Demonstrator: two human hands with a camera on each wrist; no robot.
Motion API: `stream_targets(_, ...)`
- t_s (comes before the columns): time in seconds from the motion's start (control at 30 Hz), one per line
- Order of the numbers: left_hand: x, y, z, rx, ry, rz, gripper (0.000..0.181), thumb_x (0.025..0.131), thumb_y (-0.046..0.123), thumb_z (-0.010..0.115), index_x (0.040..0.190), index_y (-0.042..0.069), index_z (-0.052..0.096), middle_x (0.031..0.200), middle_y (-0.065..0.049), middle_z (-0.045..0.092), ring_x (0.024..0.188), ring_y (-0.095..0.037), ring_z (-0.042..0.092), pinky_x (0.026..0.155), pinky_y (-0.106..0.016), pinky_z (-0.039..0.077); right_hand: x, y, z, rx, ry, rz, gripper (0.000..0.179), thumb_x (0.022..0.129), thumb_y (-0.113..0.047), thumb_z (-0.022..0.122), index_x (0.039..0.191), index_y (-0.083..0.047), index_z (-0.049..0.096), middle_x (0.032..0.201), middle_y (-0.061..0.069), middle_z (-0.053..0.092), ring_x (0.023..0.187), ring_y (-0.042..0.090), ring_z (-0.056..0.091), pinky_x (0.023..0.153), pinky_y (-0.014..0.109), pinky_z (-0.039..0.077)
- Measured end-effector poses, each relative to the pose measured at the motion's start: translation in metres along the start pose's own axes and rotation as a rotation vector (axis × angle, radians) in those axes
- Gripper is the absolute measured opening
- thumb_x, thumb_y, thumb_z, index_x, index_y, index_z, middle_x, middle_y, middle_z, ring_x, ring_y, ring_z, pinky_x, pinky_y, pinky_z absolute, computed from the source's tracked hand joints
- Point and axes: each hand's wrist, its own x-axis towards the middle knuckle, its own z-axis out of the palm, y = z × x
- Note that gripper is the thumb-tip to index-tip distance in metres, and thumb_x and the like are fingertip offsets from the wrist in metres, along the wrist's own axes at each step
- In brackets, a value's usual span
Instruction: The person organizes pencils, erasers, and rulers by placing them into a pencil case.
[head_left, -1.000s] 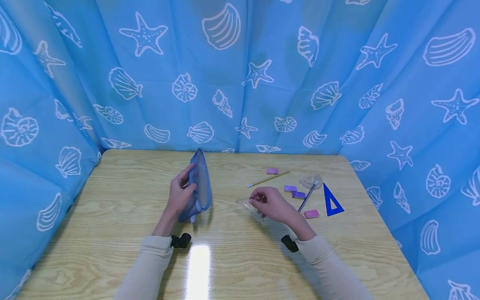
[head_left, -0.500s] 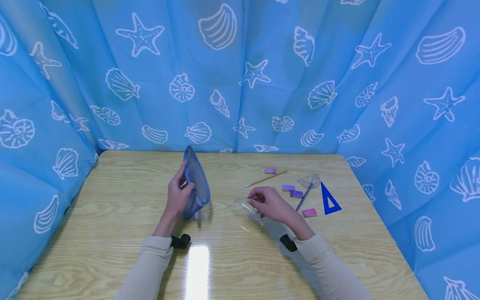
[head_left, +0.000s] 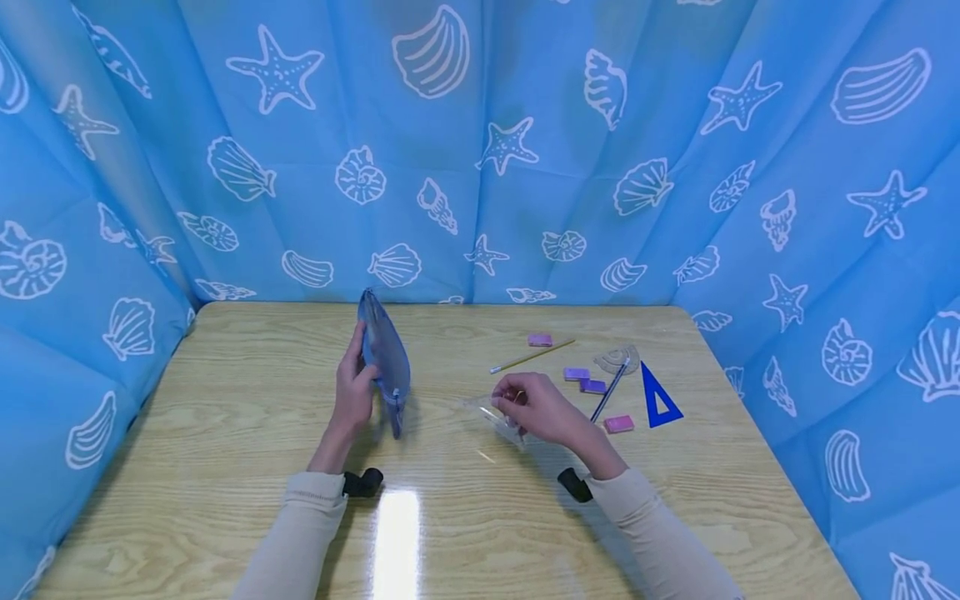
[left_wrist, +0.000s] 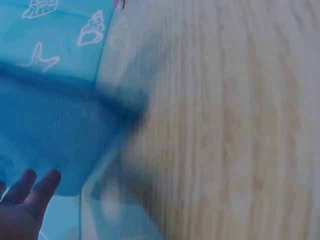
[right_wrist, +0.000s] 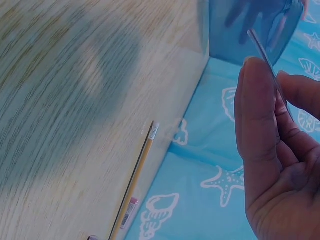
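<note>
Blue curtains (head_left: 450,150) printed with seashells surround our wood-grain tabletop (head_left: 247,392). Our left hand (head_left: 352,394) grips a blue zip pouch (head_left: 389,358) by its side, left of centre; our right hand (head_left: 546,410) pinches a thin clear plastic piece (right_wrist: 260,47) whose outline we cannot fully make out. Near that hand we see two purple erasers (head_left: 576,374), a pink eraser (head_left: 619,424) and a dark blue stick (head_left: 611,392), its far end on a protractor (head_left: 606,360). Farther out lie a yellow pencil (head_left: 532,357) beside a second pink eraser (head_left: 540,340) and, rightmost, a blue set square (head_left: 652,385).

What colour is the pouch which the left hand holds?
The pouch is blue; this shows best in the head view.
</note>
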Motion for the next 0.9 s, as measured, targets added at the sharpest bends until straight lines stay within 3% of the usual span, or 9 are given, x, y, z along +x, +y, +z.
stream_targets(0.17,-0.001,-0.001,-0.001,-0.001,0.033,-0.001,0.079,0.089,-0.002,0.041,0.163,0.006,0.014,0.169,-0.016,0.013,0.15,-0.04,0.028,0.109,-0.039,0.04,0.0,-0.001,0.0,0.009,-0.004,0.011,0.011,0.101,-0.013,0.061,0.1,-0.006,0.068,0.083,0.009,0.063,0.063,0.017,0.061,0.056,0.042,0.058)
stream_targets(0.33,0.0,-0.001,-0.001,0.043,0.041,-0.074,0.084,0.089,-0.003,0.047,0.164,0.013,0.012,0.17,-0.011,0.013,0.147,-0.041,0.036,0.098,-0.032,0.049,0.0,0.0,-0.001,0.018,-0.009,0.011,0.012,0.101,-0.013,0.061,0.1,-0.005,0.068,0.083,0.01,0.063,0.063,0.018,0.06,0.057,0.048,0.058)
stream_targets(0.47,0.001,0.003,0.0,0.079,0.029,-0.108,0.085,0.087,-0.002,0.045,0.164,0.015,0.013,0.169,-0.011,0.017,0.145,-0.04,0.039,0.089,-0.027,0.049,-0.001,-0.001,-0.001,0.023,-0.012,0.015,0.012,0.101,-0.014,0.06,0.1,-0.005,0.068,0.083,0.01,0.063,0.063,0.018,0.061,0.059,0.051,0.058)
stream_targets(0.73,0.005,0.018,-0.004,0.186,0.002,-0.135,0.087,0.083,-0.004,0.043,0.164,0.018,0.018,0.166,-0.018,0.024,0.141,-0.044,0.043,0.093,-0.051,0.051,0.0,-0.004,0.001,0.028,0.008,-0.002,0.01,0.101,-0.012,0.061,0.1,-0.006,0.069,0.084,0.009,0.063,0.062,0.017,0.061,0.058,0.053,0.058)
stream_targets(0.9,0.011,0.032,-0.007,0.318,-0.053,-0.133,0.089,0.081,-0.002,0.045,0.164,0.015,0.019,0.163,-0.024,0.029,0.137,-0.048,0.046,0.09,-0.05,0.052,0.002,-0.004,0.003,0.033,0.009,-0.001,0.011,0.101,-0.014,0.061,0.101,-0.006,0.069,0.085,0.009,0.063,0.062,0.016,0.061,0.058,0.051,0.058)
